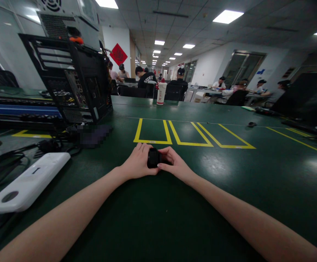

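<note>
Between my two hands is a small black object point(153, 158) with rounded corners; its exact kind does not show. My left hand point(138, 160) wraps round its left side, thumb along the near edge. From the right, my right hand point(175, 164) pinches it with thumb and fingertips. Both hands are low over the green table point(175, 211), just on the near side of the yellow tape outlines point(152, 142). Parts of the object are hidden behind my fingers.
A black open computer case point(79, 76) stands at the left, near cables and a white power bank-like device point(28, 182). A paper cup point(161, 94) stands at the table's far edge. A small dark item point(251, 124) lies at the right. Several people sit farther back.
</note>
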### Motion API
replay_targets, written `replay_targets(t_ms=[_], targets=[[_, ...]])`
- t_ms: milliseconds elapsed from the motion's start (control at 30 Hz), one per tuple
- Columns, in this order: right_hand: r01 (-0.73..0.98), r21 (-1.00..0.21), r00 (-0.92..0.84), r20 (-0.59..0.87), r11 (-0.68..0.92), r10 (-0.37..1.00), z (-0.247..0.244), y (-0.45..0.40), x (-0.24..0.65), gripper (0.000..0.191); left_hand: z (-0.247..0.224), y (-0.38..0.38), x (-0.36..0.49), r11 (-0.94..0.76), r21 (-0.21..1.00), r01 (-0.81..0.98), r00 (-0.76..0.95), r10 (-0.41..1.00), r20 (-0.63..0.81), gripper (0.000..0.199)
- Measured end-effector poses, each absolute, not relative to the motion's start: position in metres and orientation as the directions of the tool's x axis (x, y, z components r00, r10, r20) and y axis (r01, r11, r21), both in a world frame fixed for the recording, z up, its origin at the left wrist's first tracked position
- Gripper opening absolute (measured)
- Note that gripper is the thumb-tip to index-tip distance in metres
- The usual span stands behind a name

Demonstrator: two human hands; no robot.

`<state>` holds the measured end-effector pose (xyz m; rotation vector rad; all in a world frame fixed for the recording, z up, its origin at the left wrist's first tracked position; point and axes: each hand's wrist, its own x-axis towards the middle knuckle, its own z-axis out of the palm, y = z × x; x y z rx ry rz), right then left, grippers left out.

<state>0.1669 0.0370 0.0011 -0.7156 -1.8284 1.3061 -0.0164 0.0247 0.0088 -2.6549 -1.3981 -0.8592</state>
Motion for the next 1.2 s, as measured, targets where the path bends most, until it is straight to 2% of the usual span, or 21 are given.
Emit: replay_targets(t_ms=[167,400,733,933,1200], targets=[[-0.011,-0.959,-0.525,0.246,0.283,0.815,0.0012,0.0363,0.1651,0.025,0.0091,0.0247,-0.0167,-0.593,0.251,0.765,0.439,0.765,0.47,0.057],[0.021,-0.961,-0.538,0.221,0.275,0.814,-0.0002,0.039,0.1661,0.036,0.0077,0.0251,-0.017,-0.599,0.242,0.763,0.446,0.76,0.474,0.058],[0.001,-0.956,-0.525,0.25,0.294,0.814,-0.0009,0.0378,0.1659,0.026,0.0083,0.0252,-0.0175,-0.604,0.262,0.753,0.442,0.759,0.478,0.057],[0.066,-0.952,-0.547,0.216,0.299,0.809,0.0024,0.0356,0.1659,0.038,0.0075,0.0254,-0.0165,-0.603,0.237,0.761,0.446,0.753,0.483,0.059],[0.011,-0.951,-0.538,0.256,0.31,0.803,0.0021,0.0336,0.1655,0.023,0.0074,0.0248,-0.0166,-0.602,0.224,0.766,0.452,0.753,0.478,0.058]])
